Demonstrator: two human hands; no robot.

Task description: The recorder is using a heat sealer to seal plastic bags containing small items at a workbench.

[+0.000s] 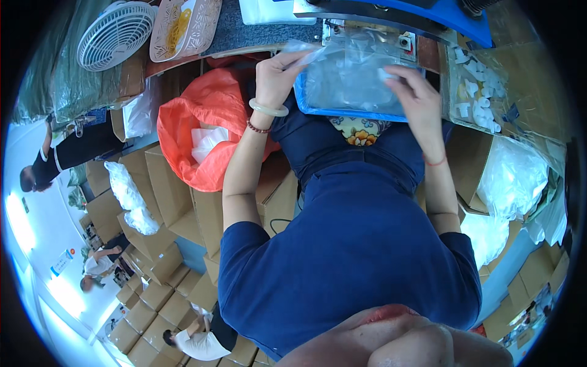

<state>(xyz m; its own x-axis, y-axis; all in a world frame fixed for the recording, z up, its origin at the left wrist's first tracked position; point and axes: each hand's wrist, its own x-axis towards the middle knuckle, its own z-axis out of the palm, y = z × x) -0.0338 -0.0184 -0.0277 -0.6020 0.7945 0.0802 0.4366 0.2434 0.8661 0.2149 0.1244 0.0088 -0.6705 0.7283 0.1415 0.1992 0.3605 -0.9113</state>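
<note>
My left hand (276,78) is closed in a pinch on the edge of a clear plastic bag (310,55), above the left corner of a blue tray (354,112). Clear plastic bags (348,79) lie in that tray, which rests at my lap against the bench edge. Over the tray's right side, my right hand (419,98) is closed, thumb and fingers together. A small white plastic piece (384,74) shows at its fingertips, slightly blurred, so its exact shape cannot be made out.
A box of white plastic parts (480,92) stands right of the tray. An orange-red sack (183,116) sits left, below a pink basket (205,27) with yellow bands and a white fan (116,35). A blue-framed machine (422,18) stands ahead. Cardboard boxes (165,189) and people are behind.
</note>
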